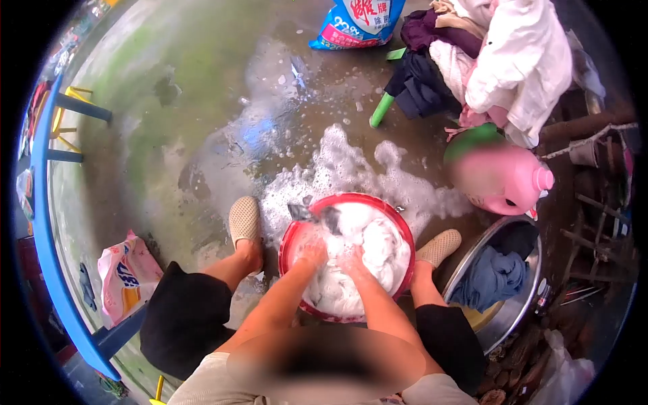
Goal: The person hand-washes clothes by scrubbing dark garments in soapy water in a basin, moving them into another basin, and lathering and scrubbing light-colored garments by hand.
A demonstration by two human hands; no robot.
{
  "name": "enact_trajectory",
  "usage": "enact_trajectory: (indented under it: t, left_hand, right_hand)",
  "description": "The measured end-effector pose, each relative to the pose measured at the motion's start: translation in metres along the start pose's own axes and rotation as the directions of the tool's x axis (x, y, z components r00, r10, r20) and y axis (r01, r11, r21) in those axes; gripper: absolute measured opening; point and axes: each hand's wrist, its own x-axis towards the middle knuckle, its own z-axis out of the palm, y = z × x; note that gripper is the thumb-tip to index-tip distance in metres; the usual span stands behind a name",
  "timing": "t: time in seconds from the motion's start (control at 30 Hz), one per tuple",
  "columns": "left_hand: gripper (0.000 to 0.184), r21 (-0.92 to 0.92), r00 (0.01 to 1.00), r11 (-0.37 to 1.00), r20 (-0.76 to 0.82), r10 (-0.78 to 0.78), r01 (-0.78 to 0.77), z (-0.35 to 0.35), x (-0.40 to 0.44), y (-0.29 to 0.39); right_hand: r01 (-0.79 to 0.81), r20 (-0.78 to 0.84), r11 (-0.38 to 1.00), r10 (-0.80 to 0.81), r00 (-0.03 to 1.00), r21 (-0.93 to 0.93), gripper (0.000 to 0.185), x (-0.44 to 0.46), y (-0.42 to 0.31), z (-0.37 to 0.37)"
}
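A red basin (405, 273) stands on the wet floor between my feet, filled with white suds (331, 287). A bunched white mass (385, 246), cloth or thick foam, lies in its right half. My left hand (312, 251) is down in the basin on the left, near a dark grey piece of fabric (302, 212) that hangs over the far rim. Beside it, my right hand (349, 259) reaches into the suds next to the white mass. Foam and blur cover the fingers of both hands, so their grip does not show.
Foam (337, 162) spreads over the floor beyond the basin. To the right are a pink jug (496, 175), a metal basin (533, 270) with dark clothes, and a laundry pile (520, 67). A blue detergent bag (358, 27) stands ahead; a blue bench (44, 223) is left.
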Motion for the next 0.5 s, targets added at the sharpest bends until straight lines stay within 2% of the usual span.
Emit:
enact_trajectory:
  t: [0.03, 0.07, 0.13, 0.2, 0.23, 0.27, 0.3, 0.33, 0.37, 0.4, 0.47, 0.5]
  left_hand:
    - [0.047, 0.027, 1.0, 1.0, 0.018, 0.004, -0.004, -0.004, 0.003, -0.001]
    - [0.043, 0.059, 0.991, 0.997, -0.119, 0.065, -0.058, 0.006, 0.013, -0.007]
    - [0.038, 0.148, 0.905, 0.977, -0.376, 0.201, -0.156, 0.046, 0.037, -0.022]
    - [0.038, -0.127, 0.899, 0.99, -0.437, -0.007, -0.054, 0.046, 0.049, -0.016]
    - [0.038, -0.265, 0.887, 0.964, -0.448, -0.116, -0.008, 0.037, 0.056, -0.011]
    - [0.039, 0.071, 0.981, 0.985, -0.131, -0.144, 0.154, -0.067, -0.007, 0.026]
    - [0.038, -0.136, 0.968, 0.982, -0.196, -0.159, 0.134, -0.058, -0.005, 0.011]
    - [0.038, -0.337, 0.948, 0.937, -0.259, -0.185, 0.091, -0.043, 0.003, -0.004]
    - [0.038, -0.555, 0.904, 0.824, -0.402, -0.146, -0.114, -0.028, 0.01, -0.005]
    - [0.037, -0.693, 0.832, 0.639, -0.535, -0.145, -0.334, -0.012, 0.014, 0.0]
    - [0.037, -0.672, 0.783, 0.64, -0.598, -0.171, -0.373, -0.05, -0.07, 0.05]
    - [0.038, -0.652, 0.771, 0.625, -0.625, -0.122, -0.429, -0.078, -0.116, 0.076]
  right_hand:
    - [0.067, -0.206, 0.996, -0.079, 0.975, -0.061, 0.056, 0.028, 0.021, 0.057]
    - [0.12, -0.415, 0.984, -0.165, 0.895, -0.133, 0.055, 0.05, 0.038, 0.105]
    - [0.122, -0.302, 0.991, -0.132, 0.944, -0.052, 0.051, 0.047, 0.037, 0.094]
    - [0.109, -0.195, 0.994, -0.105, 0.975, 0.012, 0.048, 0.04, 0.044, 0.051]
    - [0.103, -0.143, 0.994, -0.096, 0.985, 0.042, 0.046, 0.033, 0.043, 0.027]
    - [0.099, -0.091, 0.993, -0.093, 0.992, 0.07, 0.045, 0.025, 0.038, 0.007]
    - [0.104, -0.169, 0.953, -0.056, 0.984, 0.286, 0.044, 0.01, 0.025, -0.018]
    - [0.126, -0.237, 0.865, -0.008, 0.971, 0.486, 0.044, -0.012, 0.004, -0.053]
    - [0.163, -0.293, 0.734, 0.051, 0.955, 0.659, 0.044, -0.034, -0.017, -0.085]
    - [0.208, -0.329, 0.567, 0.119, 0.937, 0.797, 0.043, -0.049, -0.028, -0.099]
    - [-0.02, -0.077, 0.296, 0.311, 0.947, 0.955, 0.043, -0.072, -0.035, -0.108]
    - [-0.174, 0.167, -0.002, 0.302, 0.939, 0.985, 0.043, -0.094, -0.047, -0.12]
